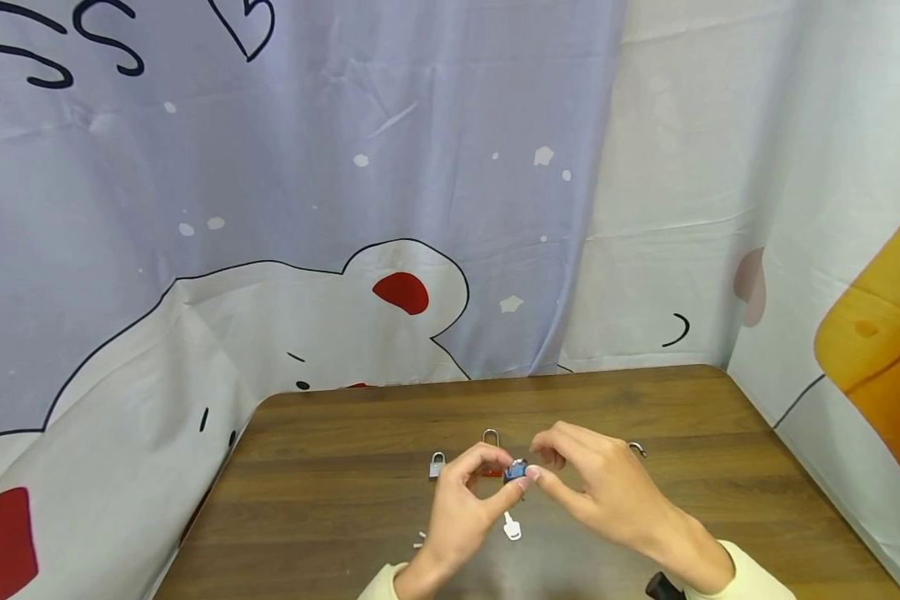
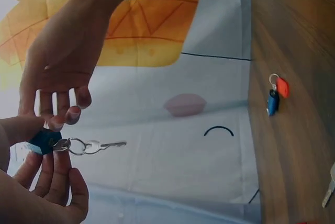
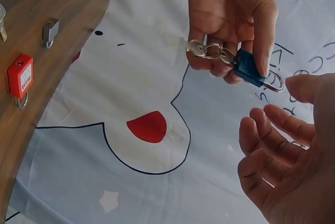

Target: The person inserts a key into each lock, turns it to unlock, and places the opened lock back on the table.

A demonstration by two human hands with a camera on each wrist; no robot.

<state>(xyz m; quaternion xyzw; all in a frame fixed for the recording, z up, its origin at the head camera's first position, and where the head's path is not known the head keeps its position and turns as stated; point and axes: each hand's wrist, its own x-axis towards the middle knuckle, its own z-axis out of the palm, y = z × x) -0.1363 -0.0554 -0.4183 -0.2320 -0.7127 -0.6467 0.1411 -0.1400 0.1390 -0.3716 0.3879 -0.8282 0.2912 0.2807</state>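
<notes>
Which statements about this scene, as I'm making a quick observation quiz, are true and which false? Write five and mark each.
1. The left grip holds the blue padlock. True.
2. In the head view, the silver padlock lies left of the red padlock. True.
3. The right grip has hold of the red padlock. False: the red padlock lies on the table.
4. No key is in the blue padlock. False: a key sits in it, with a ring attached.
5. Both grips show in the right wrist view. True.
</notes>
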